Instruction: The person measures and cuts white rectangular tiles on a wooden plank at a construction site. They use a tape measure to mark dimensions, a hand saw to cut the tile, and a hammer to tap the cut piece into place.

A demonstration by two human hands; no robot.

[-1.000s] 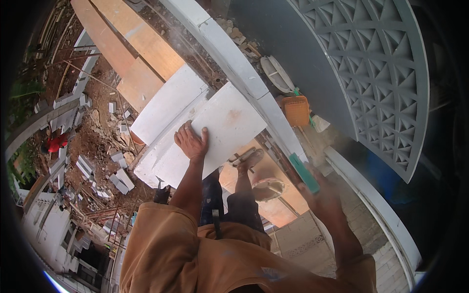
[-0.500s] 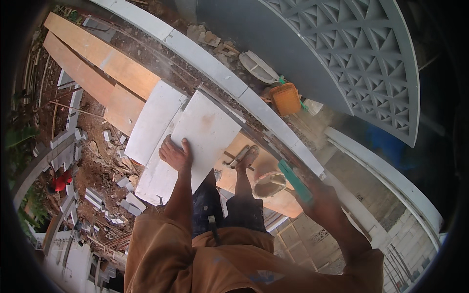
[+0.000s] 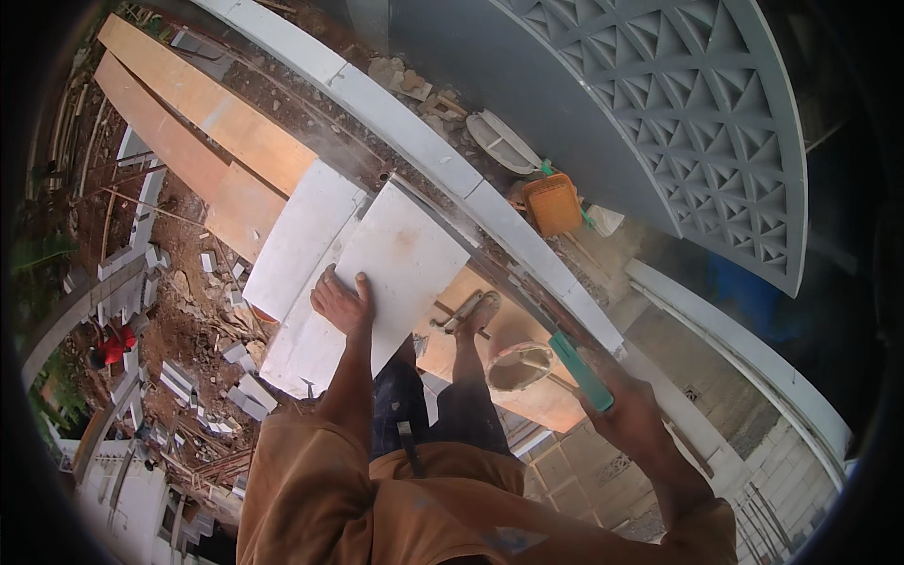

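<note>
My left hand (image 3: 343, 299) lies on a white lightweight block (image 3: 400, 243), fingers stretched out and thumb apart. That block rests tilted over another white block (image 3: 306, 226). My right hand (image 3: 621, 410) is closed round the teal handle of a handsaw (image 3: 581, 372). From the handle, a narrow grey blade seems to run up and left along the block's far edge. Where the teeth meet the block cannot be made out. A round bucket (image 3: 520, 365) stands between the saw handle and my sandalled foot (image 3: 480, 311).
Long plywood boards (image 3: 212, 104) stretch away to the upper left. A white block wall (image 3: 400, 127) curves past the far side. Below it lie a yellow-orange basket (image 3: 553, 202) and a pale basin (image 3: 504, 141). Rubble and a person in red (image 3: 118, 347) are lower down at left.
My right hand and the saw handle have moved back, down and slightly right. My left hand stays on the block. The whole view has shifted a little.
</note>
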